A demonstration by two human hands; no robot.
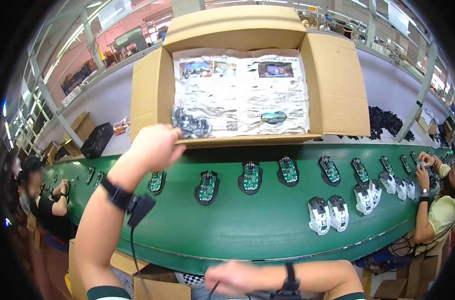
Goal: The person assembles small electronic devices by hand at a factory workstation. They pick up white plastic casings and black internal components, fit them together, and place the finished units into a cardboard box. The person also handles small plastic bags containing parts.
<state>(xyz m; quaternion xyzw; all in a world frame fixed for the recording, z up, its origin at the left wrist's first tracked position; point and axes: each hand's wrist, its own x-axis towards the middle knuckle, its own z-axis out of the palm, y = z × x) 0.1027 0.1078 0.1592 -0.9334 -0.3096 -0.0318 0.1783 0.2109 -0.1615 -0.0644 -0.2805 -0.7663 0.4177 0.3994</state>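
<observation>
My left hand [155, 146] reaches to the front left corner of an open cardboard box [237, 141]. Its thumb stands apart from the bent fingers, and nothing shows between them. Just past the fingertips, inside the box, lies a clear plastic bag of dark parts [191, 123] on printed paper sheets [242, 95]. Low in the view, in front of the green conveyor belt's near edge, is my right hand [227, 277]. Its fingers are blurred and partly turned away, so their grip is unclear. A black cable [213, 290] passes below it.
Mouse bases with green circuit boards [250, 177] line the green belt [227, 225]. Several white-and-black mouse shells [319, 216] sit at the right. One co-worker [437, 210] handles parts at far right, another [50, 205] at far left. Dark parts [387, 122] are heaped behind the belt.
</observation>
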